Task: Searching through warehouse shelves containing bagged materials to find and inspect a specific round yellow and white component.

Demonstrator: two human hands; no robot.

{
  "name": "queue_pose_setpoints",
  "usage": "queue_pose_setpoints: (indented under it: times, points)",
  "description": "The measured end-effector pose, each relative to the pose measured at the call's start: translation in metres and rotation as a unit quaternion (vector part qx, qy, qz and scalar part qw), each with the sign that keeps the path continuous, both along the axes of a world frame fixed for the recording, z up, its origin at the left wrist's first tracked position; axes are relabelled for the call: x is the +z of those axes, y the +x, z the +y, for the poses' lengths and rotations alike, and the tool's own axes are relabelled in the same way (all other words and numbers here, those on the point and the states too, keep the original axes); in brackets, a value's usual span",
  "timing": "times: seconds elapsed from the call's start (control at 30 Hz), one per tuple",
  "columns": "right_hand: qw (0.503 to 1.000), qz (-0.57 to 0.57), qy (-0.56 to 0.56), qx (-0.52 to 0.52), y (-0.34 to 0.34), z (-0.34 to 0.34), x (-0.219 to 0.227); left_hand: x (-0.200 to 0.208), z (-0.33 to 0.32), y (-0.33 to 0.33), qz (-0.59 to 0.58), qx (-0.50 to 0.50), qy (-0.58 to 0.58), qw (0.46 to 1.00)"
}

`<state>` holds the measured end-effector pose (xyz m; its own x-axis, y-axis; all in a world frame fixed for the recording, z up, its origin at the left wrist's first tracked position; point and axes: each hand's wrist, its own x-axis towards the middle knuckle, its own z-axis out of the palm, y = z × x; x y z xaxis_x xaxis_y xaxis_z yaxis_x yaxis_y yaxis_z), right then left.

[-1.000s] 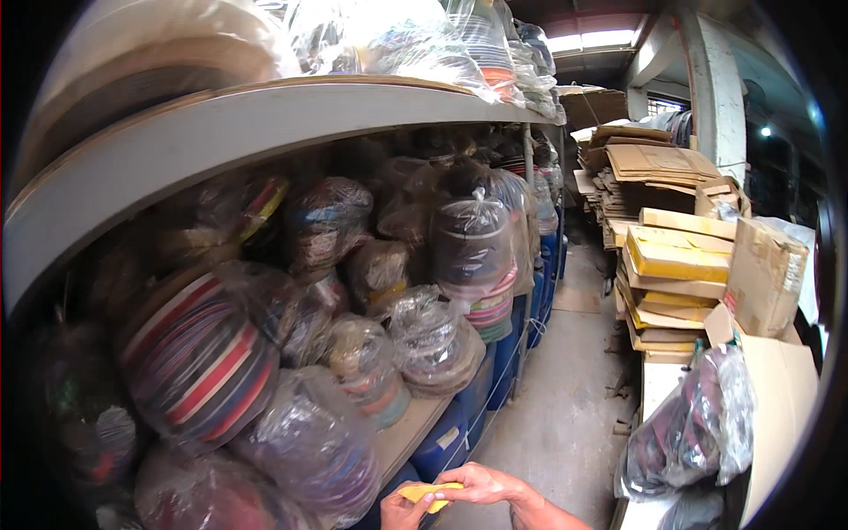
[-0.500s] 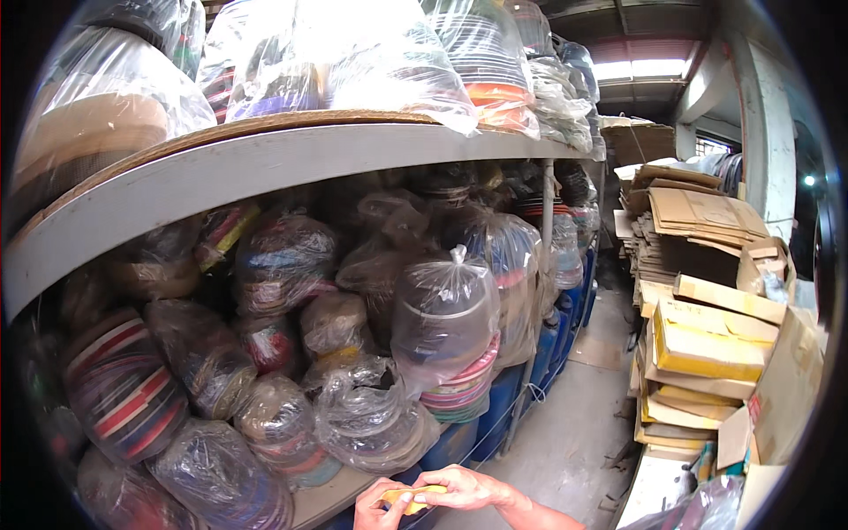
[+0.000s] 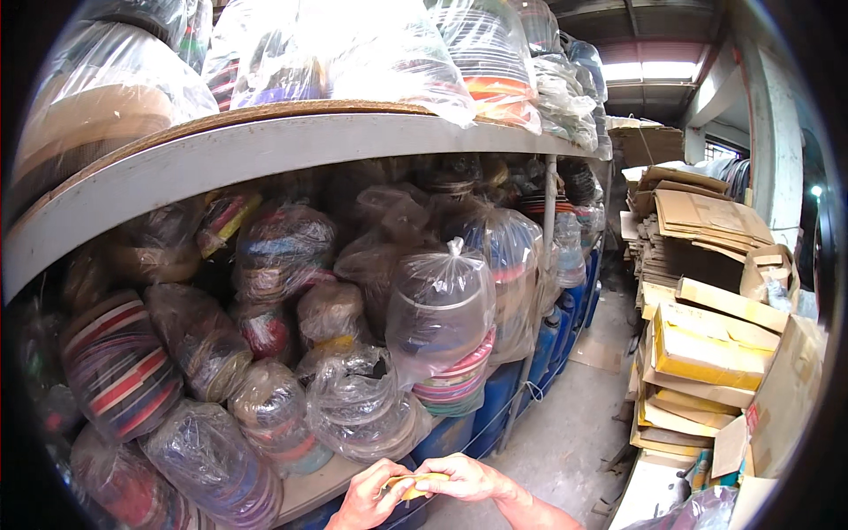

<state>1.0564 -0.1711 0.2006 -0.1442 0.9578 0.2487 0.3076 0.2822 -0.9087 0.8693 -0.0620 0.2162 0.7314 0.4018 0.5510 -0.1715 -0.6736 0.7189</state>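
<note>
Clear plastic bags (image 3: 442, 291) on the left look glossy and crinkled, throwing sharp highlights. The grey shelf beam (image 3: 265, 146) appears painted and smooth, under a brown board (image 3: 265, 112) with a rough edge. Blue containers (image 3: 503, 397) below look like smooth plastic. Cardboard (image 3: 707, 216) on the right is matt; the floor (image 3: 565, 415) is dull. The near yellow piece (image 3: 412, 492) looks smooth, its material unclear.
</note>
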Motion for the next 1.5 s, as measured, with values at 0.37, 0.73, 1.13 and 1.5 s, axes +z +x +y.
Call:
queue_pose_setpoints:
  times: [0.37,0.73,1.13,1.5]
  points:
    - [0.998,0.063,-0.016,0.003,-0.036,0.004,-0.01,0.008,0.003,-0.031,0.006,-0.02,0.038,0.999]
    - [0.997,0.077,-0.014,-0.001,-0.054,0.004,-0.007,0.017,0.011,-0.043,0.06,-0.026,0.113,0.992]
    - [0.998,0.061,0.002,-0.023,-0.061,-0.006,-0.015,0.014,0.004,-0.047,0.031,-0.005,0.069,0.997]
    - [0.996,0.064,0.061,0.0,-0.071,-0.006,-0.005,-0.008,0.008,-0.058,-0.07,-0.071,-0.244,0.965]
